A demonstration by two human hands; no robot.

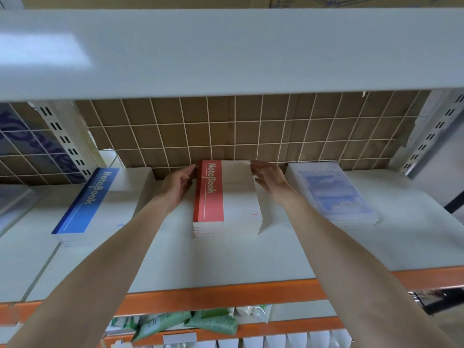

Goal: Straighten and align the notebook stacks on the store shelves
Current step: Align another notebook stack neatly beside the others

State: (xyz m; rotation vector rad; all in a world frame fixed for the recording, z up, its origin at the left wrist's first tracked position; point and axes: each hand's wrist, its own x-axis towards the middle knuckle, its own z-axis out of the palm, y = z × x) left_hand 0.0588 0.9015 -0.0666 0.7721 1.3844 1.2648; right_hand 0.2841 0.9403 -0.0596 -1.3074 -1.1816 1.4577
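Observation:
A stack of red-and-white notebooks [231, 197] lies in the middle of the white shelf [226, 262], its far end against the wire grid. My left hand [177, 185] presses flat against the stack's left side near the back. My right hand [270, 178] touches the stack's right side at the far corner, fingers fairly straight. To the left lies a blue-and-white notebook stack [100, 204], slightly skewed. To the right sits a stack of pale blue notebooks [331, 192], also angled.
A white upper shelf [226, 51] hangs low over the work area. A wire grid with a cardboard backing [238, 131] closes the rear. The orange shelf edge [213, 297] runs along the front; green tubes [213, 322] lie on the shelf below.

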